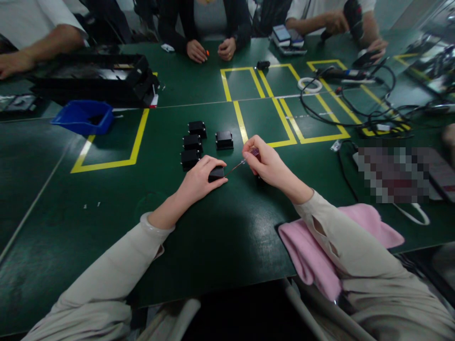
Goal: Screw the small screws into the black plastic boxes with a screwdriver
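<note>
Left hand: one, grasping one black block between thumb and fingers, keeping it on the worktop.
Right hand: one, gripping one thin screwdriver; its tip is pointing at the held block's right end, contact too small to tell.
Column of blocks: three, lying just beyond the left hand.
Lone block: one, sitting right of the column.
Blue bin: one, standing farther left.
Pink cloth: one, lying partly under the right sleeve.
White ring: one, lying far right.
</note>
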`<state>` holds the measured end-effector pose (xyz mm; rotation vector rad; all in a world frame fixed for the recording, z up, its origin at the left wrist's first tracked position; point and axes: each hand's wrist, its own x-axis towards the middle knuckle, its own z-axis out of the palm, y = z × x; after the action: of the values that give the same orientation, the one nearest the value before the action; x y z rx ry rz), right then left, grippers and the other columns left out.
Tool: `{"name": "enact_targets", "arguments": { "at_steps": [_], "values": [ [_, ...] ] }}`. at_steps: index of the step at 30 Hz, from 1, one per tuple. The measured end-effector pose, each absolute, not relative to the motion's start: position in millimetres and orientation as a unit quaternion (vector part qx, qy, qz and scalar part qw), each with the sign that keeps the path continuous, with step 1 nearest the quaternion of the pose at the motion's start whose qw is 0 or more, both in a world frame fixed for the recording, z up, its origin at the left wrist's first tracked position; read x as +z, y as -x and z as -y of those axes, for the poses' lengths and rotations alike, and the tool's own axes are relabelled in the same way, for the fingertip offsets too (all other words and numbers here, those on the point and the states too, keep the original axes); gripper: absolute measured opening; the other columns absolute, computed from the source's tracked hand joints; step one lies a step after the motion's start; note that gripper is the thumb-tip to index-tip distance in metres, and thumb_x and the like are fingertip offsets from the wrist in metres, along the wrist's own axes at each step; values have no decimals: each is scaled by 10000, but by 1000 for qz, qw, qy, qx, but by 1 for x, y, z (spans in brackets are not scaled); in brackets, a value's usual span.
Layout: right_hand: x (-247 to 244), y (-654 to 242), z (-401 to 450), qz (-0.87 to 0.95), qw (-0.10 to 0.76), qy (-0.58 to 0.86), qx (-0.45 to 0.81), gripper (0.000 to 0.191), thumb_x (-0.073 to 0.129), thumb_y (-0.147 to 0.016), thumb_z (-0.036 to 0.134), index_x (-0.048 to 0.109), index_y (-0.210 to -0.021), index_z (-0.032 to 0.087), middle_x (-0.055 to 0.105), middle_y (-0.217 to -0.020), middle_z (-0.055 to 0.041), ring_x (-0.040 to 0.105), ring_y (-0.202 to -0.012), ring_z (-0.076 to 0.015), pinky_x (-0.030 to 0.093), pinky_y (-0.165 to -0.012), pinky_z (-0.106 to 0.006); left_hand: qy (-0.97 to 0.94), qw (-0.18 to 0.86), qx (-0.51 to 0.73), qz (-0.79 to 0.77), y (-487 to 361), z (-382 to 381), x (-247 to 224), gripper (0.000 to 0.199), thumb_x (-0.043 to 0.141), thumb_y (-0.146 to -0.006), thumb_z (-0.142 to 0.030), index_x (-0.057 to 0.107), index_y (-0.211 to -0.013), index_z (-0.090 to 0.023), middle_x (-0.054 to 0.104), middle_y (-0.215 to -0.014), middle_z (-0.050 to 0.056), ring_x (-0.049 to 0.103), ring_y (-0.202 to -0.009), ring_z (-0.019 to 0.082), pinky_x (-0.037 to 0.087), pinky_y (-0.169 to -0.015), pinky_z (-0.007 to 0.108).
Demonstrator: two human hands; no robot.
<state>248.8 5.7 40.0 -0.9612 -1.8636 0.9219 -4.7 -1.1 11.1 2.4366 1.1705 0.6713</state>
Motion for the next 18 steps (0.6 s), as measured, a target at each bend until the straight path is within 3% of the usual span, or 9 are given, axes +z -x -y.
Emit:
{"name": "enact_targets", "arguments": {
  "at_steps": [4, 9, 15, 18],
  "values": [
    [40, -248, -5, 741, 409, 394, 358, 248, 558, -1059, 384, 460, -889, 233, 504, -710, 34, 458, -627, -117, 319, -580, -273, -862, 173, 234, -415, 5, 1, 11, 328, 727, -976, -349, 633, -1261, -217, 670, -1259, 107, 655, -1212, 296, 545, -1063, 481],
    [41, -249, -5, 742, 409, 372, 379, 133, 517, -1069, 307, 457, -974, 236, 500, -685, 60, 446, -556, -104, 342, -575, -273, -861, 180, 235, -414, 5, 1, 11, 328, 727, -973, -344, 637, -1264, -221, 670, -1262, 105, 655, -1218, 294, 544, -1071, 474],
    [41, -249, -5, 742, 411, 388, 361, 266, 552, -1072, 417, 473, -897, 233, 482, -660, 56, 441, -578, -108, 310, -559, -270, -857, 183, 237, -420, 5, 1, 11, 327, 738, -962, -351, 646, -1251, -229, 671, -1253, 95, 656, -1214, 296, 548, -1064, 471],
    [40, -249, -5, 737, 403, 385, 384, 208, 536, -1079, 376, 465, -940, 238, 459, -606, 83, 431, -513, -101, 317, -541, -272, -859, 181, 237, -416, 5, 1, 11, 330, 735, -966, -349, 643, -1256, -220, 670, -1255, 101, 657, -1213, 296, 547, -1064, 472]
  ]
}}
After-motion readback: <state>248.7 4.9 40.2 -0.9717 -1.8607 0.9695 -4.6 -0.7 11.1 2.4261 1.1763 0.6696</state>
